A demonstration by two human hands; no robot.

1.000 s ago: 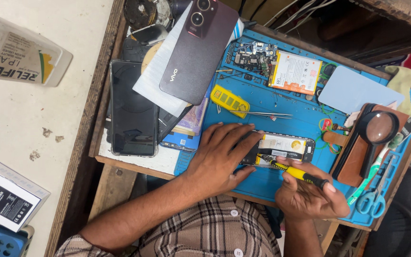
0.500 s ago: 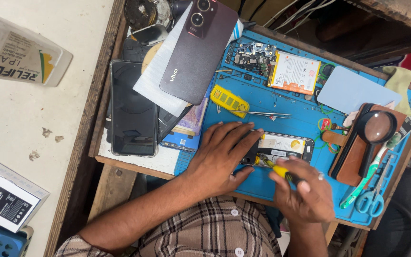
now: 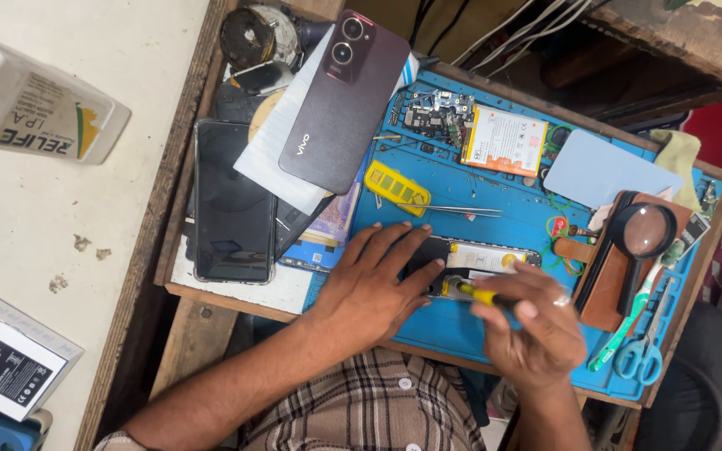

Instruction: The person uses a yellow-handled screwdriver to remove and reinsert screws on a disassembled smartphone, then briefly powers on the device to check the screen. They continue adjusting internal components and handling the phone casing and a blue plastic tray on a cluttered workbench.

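Where blue mat (image 3: 461, 330) covers wooden bench (image 3: 185, 167) | cluttered, perhaps a workshop

- A white bottle (image 3: 31, 113) lies tilted at the upper left, its label white with green and orange marks.
- A white carton (image 3: 6, 355) with a black label sits at the lower left edge.
- A dark phone screen (image 3: 233, 200) lies flat at the table's left side, unlit.
- A white battery label (image 3: 505, 139) with orange edging lies on the blue mat (image 3: 461, 330).
- A small yellow label (image 3: 397, 188) rests mid-mat.
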